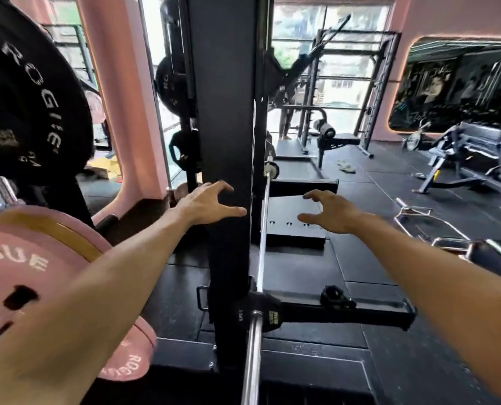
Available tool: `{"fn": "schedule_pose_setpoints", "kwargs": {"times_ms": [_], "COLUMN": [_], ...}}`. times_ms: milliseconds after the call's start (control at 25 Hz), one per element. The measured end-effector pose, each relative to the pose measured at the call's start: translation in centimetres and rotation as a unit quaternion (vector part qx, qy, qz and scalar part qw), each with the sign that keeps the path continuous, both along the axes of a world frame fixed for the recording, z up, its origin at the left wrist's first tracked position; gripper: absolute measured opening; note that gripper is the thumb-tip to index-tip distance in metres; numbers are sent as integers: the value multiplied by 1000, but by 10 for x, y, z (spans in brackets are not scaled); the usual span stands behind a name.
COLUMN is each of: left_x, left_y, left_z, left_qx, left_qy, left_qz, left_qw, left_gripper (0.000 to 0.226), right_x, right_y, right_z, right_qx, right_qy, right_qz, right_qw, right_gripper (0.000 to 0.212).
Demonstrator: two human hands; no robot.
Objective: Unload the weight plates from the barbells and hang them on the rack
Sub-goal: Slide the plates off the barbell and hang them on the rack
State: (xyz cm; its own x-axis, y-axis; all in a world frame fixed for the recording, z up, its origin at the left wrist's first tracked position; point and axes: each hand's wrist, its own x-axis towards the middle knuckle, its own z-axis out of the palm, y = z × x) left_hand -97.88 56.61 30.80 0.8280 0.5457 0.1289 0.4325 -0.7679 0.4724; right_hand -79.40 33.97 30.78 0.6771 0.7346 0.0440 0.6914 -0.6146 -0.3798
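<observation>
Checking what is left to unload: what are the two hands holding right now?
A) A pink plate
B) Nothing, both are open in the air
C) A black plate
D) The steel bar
B: the left hand and right hand hang with spread fingers either side of the black post, touching no plate.

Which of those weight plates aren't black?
The two pink plates at lower left: a large one and a smaller one. Every other plate, like the big one above, is black.

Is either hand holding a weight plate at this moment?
No, the left hand and the right hand both hover open and empty on either side of the black steel rack upright, touching no plate.
</observation>
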Motion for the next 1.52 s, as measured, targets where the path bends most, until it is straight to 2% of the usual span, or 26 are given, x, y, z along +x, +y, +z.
{"fn": "schedule_pose_setpoints", "kwargs": {"times_ms": [120,440,640,800,960,1120,1200,1320,1440,1520], "left_x": [13,30,43,56,71,85,90,88,83,86], "left_y": [9,24,24,20,15,14,17,23,23,25], "left_z": [-68,-287,-394,-451,-467,-462,-456,-454,-464,-468], "left_qx": [8,10,-25,-111,-129,-41,-14,-68,-116,-96], "left_qy": [6,38,39,-6,-52,-42,-77,-133,-84,-56], "left_qz": [8,13,8,8,42,25,-6,-18,4,4], "left_qw": [1000,999,999,994,989,998,997,989,990,994], "left_gripper": [76,66,71,68,60,53,52,67,77,72], "right_x": [10,13,18,20,17,15,16,16,17,19], "right_y": [8,20,29,39,50,51,50,56,66,70], "right_z": [-60,-268,-375,-432,-457,-462,-464,-462,-460,-463], "right_qx": [13,36,46,59,66,68,52,62,63,50], "right_qy": [8,51,57,78,63,71,74,69,64,74], "right_qz": [2,2,-6,-17,-14,-50,-67,-79,-77,-87], "right_qw": [1000,998,997,995,996,994,994,993,993,992], "right_gripper": [63,63,60,65,67,58,49,57,59,55]}}
